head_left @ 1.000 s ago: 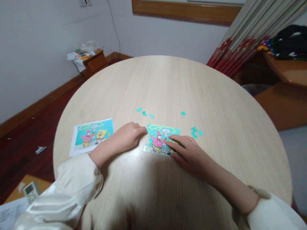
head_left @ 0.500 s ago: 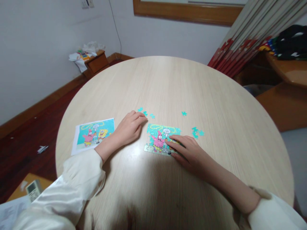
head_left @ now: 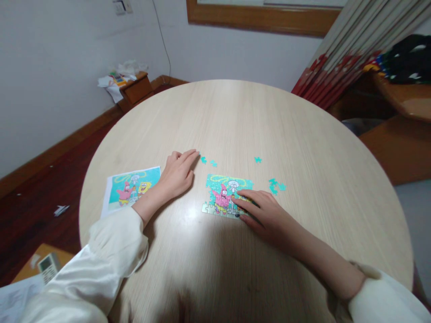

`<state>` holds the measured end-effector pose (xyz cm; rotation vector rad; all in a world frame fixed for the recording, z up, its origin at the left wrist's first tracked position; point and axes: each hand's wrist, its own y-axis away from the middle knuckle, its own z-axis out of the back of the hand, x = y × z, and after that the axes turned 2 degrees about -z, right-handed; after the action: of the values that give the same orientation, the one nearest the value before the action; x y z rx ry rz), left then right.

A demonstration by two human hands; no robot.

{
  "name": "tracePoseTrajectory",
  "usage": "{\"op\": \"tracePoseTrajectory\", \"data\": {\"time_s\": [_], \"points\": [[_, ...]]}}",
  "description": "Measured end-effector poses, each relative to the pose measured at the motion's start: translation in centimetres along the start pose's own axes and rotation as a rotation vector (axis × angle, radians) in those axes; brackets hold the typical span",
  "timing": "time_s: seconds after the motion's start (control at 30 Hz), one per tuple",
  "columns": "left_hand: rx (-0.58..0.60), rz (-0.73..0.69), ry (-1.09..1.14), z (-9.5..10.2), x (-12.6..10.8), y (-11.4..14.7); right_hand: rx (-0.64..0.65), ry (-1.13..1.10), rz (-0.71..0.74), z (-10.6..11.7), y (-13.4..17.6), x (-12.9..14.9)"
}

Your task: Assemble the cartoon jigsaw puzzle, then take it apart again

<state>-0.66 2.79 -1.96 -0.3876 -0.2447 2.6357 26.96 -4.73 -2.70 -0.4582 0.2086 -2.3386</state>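
Observation:
My left hand [head_left: 179,172] lies over the table with its fingers stretched out. Its fingertips cover the spot of a loose turquoise jigsaw piece, which they mostly hide. Just right of them lie two more turquoise jigsaw pieces [head_left: 204,159]. A partly assembled jigsaw puzzle [head_left: 221,195] with cartoon figures lies flat in front of me; its outline is uneven at the left and right. My right hand [head_left: 262,208] rests on the puzzle's right side, fingers spread, hiding the yellow figure there.
A printed reference picture [head_left: 134,188] lies left of my left hand. One loose piece [head_left: 258,159] lies beyond the puzzle, and a small cluster of pieces [head_left: 276,185] is to its right. The round wooden table [head_left: 229,116] carries all this. A remote control [head_left: 49,268] sits lower left.
My left hand has moved a little left and away from me, onto the leftmost loose piece. My right hand has stayed on the puzzle.

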Motion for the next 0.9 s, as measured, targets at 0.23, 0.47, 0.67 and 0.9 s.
{"op": "tracePoseTrajectory", "data": {"time_s": [0.23, 0.47, 0.67, 0.9], "points": [[0.059, 0.046, -0.021, 0.5, 0.0, -0.3, 0.000, -0.003, 0.001, 0.0, 0.0, 0.0], [-0.060, 0.181, -0.025, 0.6, 0.2, -0.4, -0.002, 0.000, 0.018, 0.1, 0.1, -0.1], [-0.070, 0.152, 0.013, -0.4, 0.8, -0.3, -0.003, 0.004, 0.005, 0.1, 0.1, 0.0], [-0.072, 0.054, 0.127, -0.6, 1.2, -0.3, 0.002, -0.008, 0.001, -0.2, 0.3, -0.2]]}}
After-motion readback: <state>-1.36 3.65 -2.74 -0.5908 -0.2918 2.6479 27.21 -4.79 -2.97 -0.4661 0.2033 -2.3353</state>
